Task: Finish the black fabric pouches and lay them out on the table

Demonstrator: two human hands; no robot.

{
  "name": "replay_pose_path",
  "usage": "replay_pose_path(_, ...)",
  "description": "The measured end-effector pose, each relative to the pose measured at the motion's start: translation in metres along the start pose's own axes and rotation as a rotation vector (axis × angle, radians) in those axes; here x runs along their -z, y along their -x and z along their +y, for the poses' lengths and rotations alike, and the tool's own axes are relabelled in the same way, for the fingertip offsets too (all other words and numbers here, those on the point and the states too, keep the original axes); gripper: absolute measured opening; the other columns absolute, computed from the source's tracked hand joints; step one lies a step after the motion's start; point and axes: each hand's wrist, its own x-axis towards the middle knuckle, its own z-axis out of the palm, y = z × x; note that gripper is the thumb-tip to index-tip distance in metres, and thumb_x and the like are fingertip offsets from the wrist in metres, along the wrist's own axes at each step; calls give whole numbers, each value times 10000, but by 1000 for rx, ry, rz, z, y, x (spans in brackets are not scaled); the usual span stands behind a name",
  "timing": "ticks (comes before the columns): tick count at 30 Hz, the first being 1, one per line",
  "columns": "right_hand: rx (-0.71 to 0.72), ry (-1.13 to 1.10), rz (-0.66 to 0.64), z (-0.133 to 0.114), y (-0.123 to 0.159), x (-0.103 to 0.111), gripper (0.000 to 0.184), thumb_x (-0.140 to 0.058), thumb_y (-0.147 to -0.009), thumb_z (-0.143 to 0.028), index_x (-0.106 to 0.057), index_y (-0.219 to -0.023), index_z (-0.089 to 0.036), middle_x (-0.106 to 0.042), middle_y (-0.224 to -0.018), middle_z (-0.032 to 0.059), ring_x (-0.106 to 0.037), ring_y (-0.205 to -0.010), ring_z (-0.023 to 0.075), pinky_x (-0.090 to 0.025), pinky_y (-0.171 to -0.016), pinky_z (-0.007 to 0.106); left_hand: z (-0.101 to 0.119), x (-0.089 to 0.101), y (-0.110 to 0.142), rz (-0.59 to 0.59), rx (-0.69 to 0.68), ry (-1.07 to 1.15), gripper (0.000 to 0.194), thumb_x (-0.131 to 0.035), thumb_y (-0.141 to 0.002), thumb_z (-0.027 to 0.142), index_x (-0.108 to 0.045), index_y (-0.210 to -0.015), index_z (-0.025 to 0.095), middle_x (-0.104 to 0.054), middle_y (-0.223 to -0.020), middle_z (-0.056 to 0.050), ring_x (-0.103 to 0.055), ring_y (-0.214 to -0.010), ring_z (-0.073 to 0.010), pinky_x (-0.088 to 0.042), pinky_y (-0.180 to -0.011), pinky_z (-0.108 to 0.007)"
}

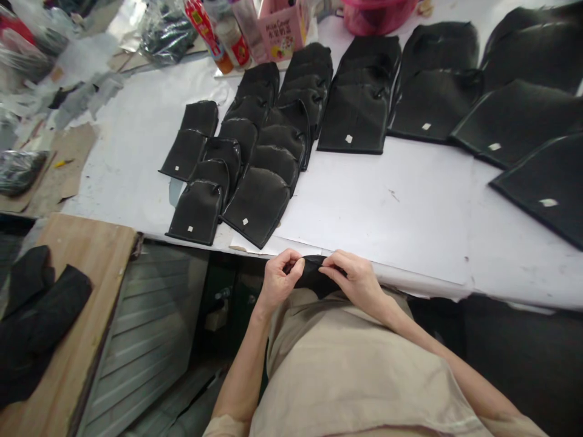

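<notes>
Just in front of my lap, at the near edge of the white table, a black fabric piece (315,280) is stretched between my two hands. My left hand (281,280) pinches its upper left edge between thumb and fingers. With a similar pinch, my right hand (351,278) grips the edge on the other side. Part of the piece lies below the table edge against the beige apron. Beyond my hands, overlapping black fabric pieces (259,203) lie in rows on the table, the front ones bearing small white tags.
The white tabletop (382,212) spans the view. At the back stand a pink box (281,30), bottles (232,42) and a pink basin (378,15). Plastic-wrapped bundles (166,33) lie at the far left. A wooden board (86,255) with black cloth (40,328) is at the near left.
</notes>
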Motion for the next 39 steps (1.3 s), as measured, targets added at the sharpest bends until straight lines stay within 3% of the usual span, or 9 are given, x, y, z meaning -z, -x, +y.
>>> replay_pose_path(4, -14, 25, 130, -5, -2, 0, 141, -583, -917, -234, -600, -779, -215, -615, -805, 42, -588, -756, 182, -465, -688, 291, 1, 1, 0, -9, -27, -18, 190, -583, -844, 252, -572, -671, 175, -482, -623, 21, -427, -581, -116, -346, -586, -240)
replay_pose_path(8, 40, 40, 169, -1, -2, -4, 109, -577, -913, -217, -576, -804, -219, -626, -1062, 92, -575, -1015, 239, -460, -877, 379, 1, -1, 0, -9, -22, -6, 177, -590, -838, 246, -591, -675, 176, -483, -617, 24, -421, -576, -114, -340, -578, -236)
replay_pose_path(13, -89, -112, 82, 2, -4, -9, 90, -517, -928, -214, -507, -840, -223, -627, -838, 41, -588, -790, 194, -476, -748, 325, 0, -1, -1, -7, 3, 38, 156, -588, -852, 279, -634, -747, 174, -484, -589, 36, -424, -543, -106, -334, -537, -217)
replay_pose_path(17, -121, -103, 50, -1, -5, -9, 120, -510, -931, -248, -492, -816, -220, -600, -791, 28, -557, -725, 179, -449, -687, 297, -2, -1, -1, -24, 51, 67, 167, -606, -853, 306, -693, -872, 166, -539, -601, 29, -445, -542, -107, -342, -535, -213)
replay_pose_path(25, -113, -127, -2, -2, -9, -7, 175, -500, -934, -275, -472, -770, -219, -569, -725, 0, -517, -652, 151, -428, -630, 268, 3, 4, -6, -107, 11, 11, 209, -565, -881, 301, -619, -733, 164, -514, -644, 17, -447, -608, -119, -354, -596, -226)
replay_pose_path(31, -109, -85, -25, 0, -10, -12, 178, -503, -932, -268, -471, -764, -219, -559, -694, -14, -497, -618, 142, -409, -597, 260, 9, 6, -5, -172, -63, -86, 179, -513, -912, 266, -643, -827, 177, -564, -712, 9, -504, -665, -135, -380, -656, -233)
replay_pose_path(35, -118, -78, -50, -1, -13, -16, 182, -505, -944, -266, -474, -770, -221, -565, -692, -18, -515, -620, 142, -415, -601, 261, 8, 6, -6, -196, -51, -118, 145, -596, -877, 297, -628, -801, 178, -553, -692, 22, -486, -645, -126, -369, -631, -226)
replay_pose_path(39, -58, -143, -8, 2, -16, -7, 133, -590, -902, -267, -472, -859, -227, -638, -907, 29, -610, -806, 170, -496, -745, 307, 2, 14, -12, -130, -24, -51, 197, -587, -884, 309, -580, -740, 175, -493, -669, 26, -445, -644, -119, -357, -626, -221)
